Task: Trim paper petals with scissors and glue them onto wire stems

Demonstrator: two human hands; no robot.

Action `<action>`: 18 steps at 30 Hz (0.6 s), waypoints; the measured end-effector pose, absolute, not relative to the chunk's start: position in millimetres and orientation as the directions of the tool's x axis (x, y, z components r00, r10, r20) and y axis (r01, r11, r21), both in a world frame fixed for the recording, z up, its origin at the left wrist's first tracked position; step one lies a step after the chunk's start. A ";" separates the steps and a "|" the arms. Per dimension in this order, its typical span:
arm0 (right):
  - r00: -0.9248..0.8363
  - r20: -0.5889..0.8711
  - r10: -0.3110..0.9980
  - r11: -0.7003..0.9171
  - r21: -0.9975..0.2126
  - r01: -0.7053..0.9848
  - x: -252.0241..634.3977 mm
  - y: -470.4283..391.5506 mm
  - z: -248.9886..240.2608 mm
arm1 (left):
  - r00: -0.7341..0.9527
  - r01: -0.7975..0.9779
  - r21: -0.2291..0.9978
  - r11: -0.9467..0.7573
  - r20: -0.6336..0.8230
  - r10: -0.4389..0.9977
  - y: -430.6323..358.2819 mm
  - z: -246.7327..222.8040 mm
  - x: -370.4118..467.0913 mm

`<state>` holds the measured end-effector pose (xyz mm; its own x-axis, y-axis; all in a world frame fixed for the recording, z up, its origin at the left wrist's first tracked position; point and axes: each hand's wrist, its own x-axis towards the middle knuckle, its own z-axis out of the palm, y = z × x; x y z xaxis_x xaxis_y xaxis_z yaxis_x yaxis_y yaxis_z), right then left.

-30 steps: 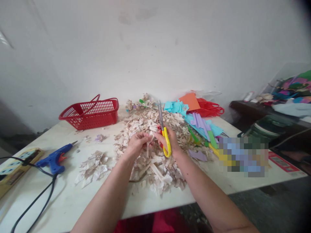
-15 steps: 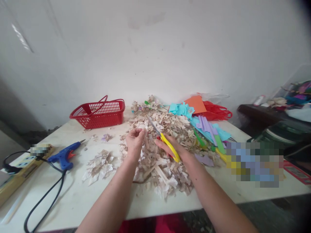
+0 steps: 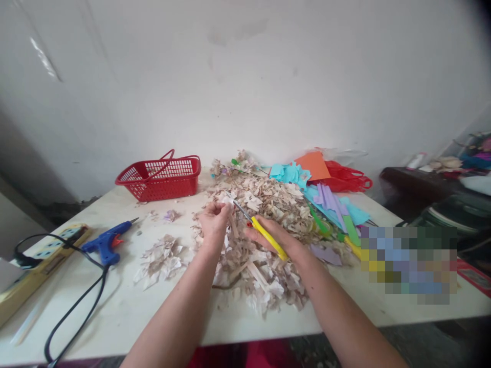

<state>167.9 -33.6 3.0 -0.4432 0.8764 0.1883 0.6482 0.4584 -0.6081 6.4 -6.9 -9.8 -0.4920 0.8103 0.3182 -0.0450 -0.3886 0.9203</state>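
Note:
My left hand (image 3: 214,221) pinches a small piece of whitish paper (image 3: 227,199) between thumb and fingertips. Yellow-handled scissors (image 3: 269,238) are gripped in my right hand (image 3: 264,232), their blades pointing up and left to the paper by my left fingertips. Whether the blades touch the paper is hard to make out. Beneath and around both hands spreads a large heap of beige and brownish paper scraps (image 3: 264,191). A smaller pile of pale scraps (image 3: 161,260) lies left of my left forearm.
A red plastic basket (image 3: 161,179) stands at the back left. Nearer, a blue glue gun (image 3: 107,243) with a black cord lies beside a power strip (image 3: 49,260). Blue crepe paper (image 3: 289,174), orange paper (image 3: 312,166), purple strips (image 3: 332,204) and a red bag (image 3: 347,179) lie at the right.
The scissor blades have come closer to my left fingertips and look more closed. My left hand still pinches the paper. The whole view has shifted slightly.

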 end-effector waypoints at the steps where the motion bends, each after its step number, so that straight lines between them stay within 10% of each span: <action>1: -0.442 0.186 0.878 0.456 -0.608 0.650 167.9 -33.1 2.5 | -0.477 -0.073 0.922 -0.380 0.303 0.825 -6.2 -11.1 5.9; 18: -0.375 0.202 0.905 0.409 -0.659 0.631 161.1 -36.2 9.1 | -0.446 -0.071 0.932 -0.356 0.290 0.847 -6.6 -15.0 6.8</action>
<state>161.1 -36.2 9.1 -0.3753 0.9047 0.2018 0.6313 0.4089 -0.6590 6.8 -6.6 -15.0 -0.4455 0.8470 0.2901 -0.0705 -0.3563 0.9317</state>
